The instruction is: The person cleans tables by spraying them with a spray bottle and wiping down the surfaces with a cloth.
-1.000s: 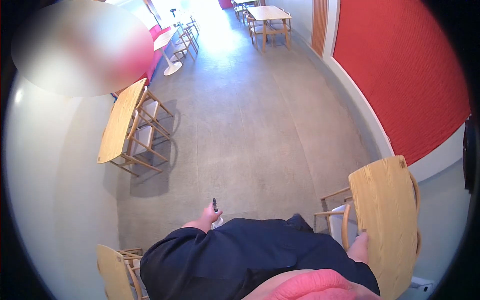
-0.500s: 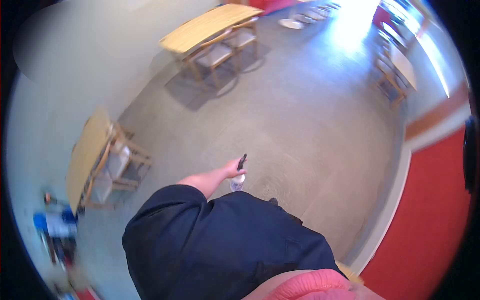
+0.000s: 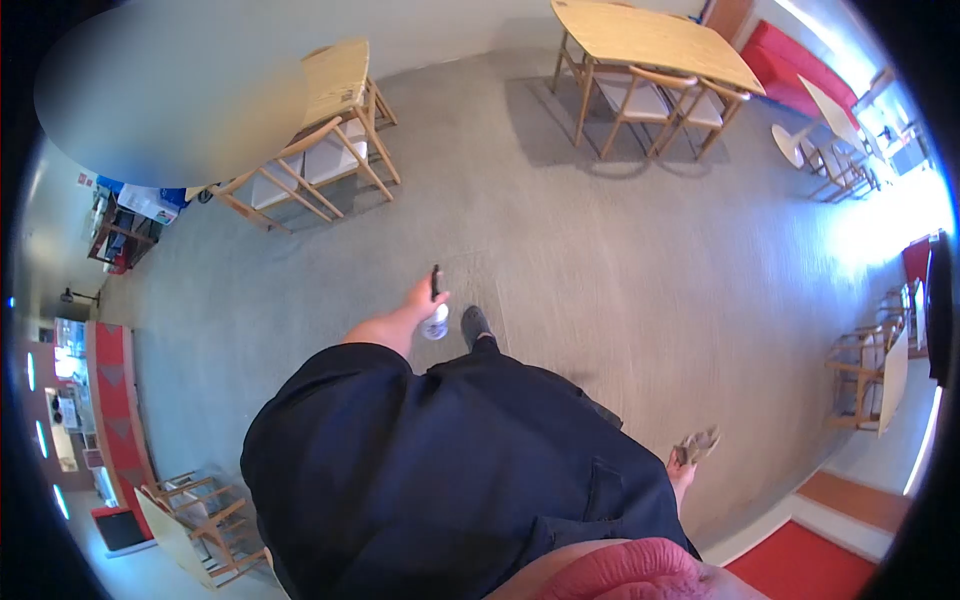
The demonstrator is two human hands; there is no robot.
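Note:
My left hand point(image 3: 420, 299) is wrapped round the neck of a spray bottle point(image 3: 435, 325) with a black trigger head and a pale, clear-looking body. It hangs upright in front of my dark shirt, over the floor. At my right side, my right hand point(image 3: 680, 474) grips a crumpled brownish cloth point(image 3: 697, 443), whose loose end sticks out past the fingers. Part of that hand is hidden behind my shirt. Neither hand touches any furniture.
A wooden table point(image 3: 650, 40) with two chairs stands ahead along the wall. Another wooden table point(image 3: 338, 80) with chairs is at front left. More seating point(image 3: 205, 530) lies back left, and a table point(image 3: 893, 380) is at right. Grey floor point(image 3: 600, 270) runs between them.
My view has swung left, so the tables now appear further right. A counter at far left has come into view. My right hand with the cloth now shows; the left still holds the bottle.

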